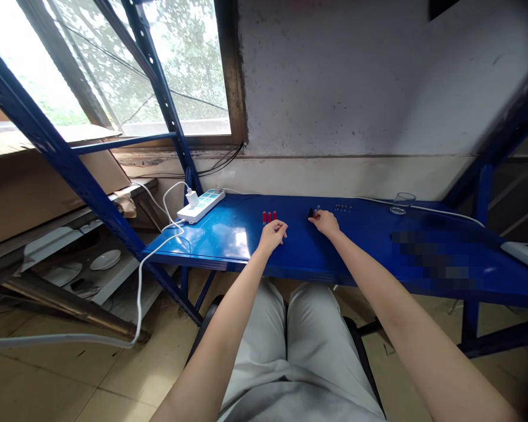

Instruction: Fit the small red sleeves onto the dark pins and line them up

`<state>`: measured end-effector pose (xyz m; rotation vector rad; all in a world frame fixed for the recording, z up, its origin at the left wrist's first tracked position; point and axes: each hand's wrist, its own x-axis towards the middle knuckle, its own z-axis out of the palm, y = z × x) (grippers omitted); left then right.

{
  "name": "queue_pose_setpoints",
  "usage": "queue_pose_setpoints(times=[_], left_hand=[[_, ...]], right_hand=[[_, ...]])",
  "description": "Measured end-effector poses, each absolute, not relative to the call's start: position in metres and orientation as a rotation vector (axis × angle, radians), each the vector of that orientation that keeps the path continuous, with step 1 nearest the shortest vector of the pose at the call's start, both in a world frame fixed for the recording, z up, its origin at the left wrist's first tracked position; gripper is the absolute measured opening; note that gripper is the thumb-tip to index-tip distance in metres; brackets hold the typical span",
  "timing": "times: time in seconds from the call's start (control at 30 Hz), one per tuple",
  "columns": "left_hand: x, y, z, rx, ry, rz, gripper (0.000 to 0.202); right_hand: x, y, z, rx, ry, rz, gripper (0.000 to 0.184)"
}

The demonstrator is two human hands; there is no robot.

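My right hand is touching a small black piece lying off its fingertips toward the worktop's left edge, long axis unclear; I cannot tell whether I'm gripping it. My left hand, farther from it, is sitting loosely curled near three red pieces, its hold unclear.

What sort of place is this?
Probably a workshop or storeroom, though I can't be sure: a blue table in a metal frame, a power strip on it, and a scuffed wall behind.
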<state>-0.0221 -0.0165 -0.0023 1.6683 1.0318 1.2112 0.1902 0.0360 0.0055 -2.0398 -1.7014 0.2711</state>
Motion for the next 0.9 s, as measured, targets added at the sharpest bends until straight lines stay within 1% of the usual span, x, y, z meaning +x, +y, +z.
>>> queue_pose_setpoints(times=[0.17,0.3,0.57,0.73,0.9], left_hand=[[-0.022,-0.016,-0.002,1.670,1.033,1.219,0.022],[-0.022,-0.016,-0.002,1.686,1.029,1.213,0.022],[-0.023,-0.015,-0.002,1.674,1.048,1.243,0.027],[-0.023,-0.018,0.001,1.619,1.081,1.383,0.030],[-0.027,-0.023,0.004,1.535,1.216,1.575,0.031]], right_hand=[[0.202,0.040,0.007,-2.064,-1.726,0.381,0.017],[0.207,0.036,0.009,-2.068,-1.703,0.385,0.015],[0.201,0.024,0.009,-2.066,-1.617,0.309,0.024],[0.198,0.024,0.008,-2.082,-1.576,0.289,0.024],[0.199,0.028,0.007,-2.102,-1.582,0.267,0.024]])
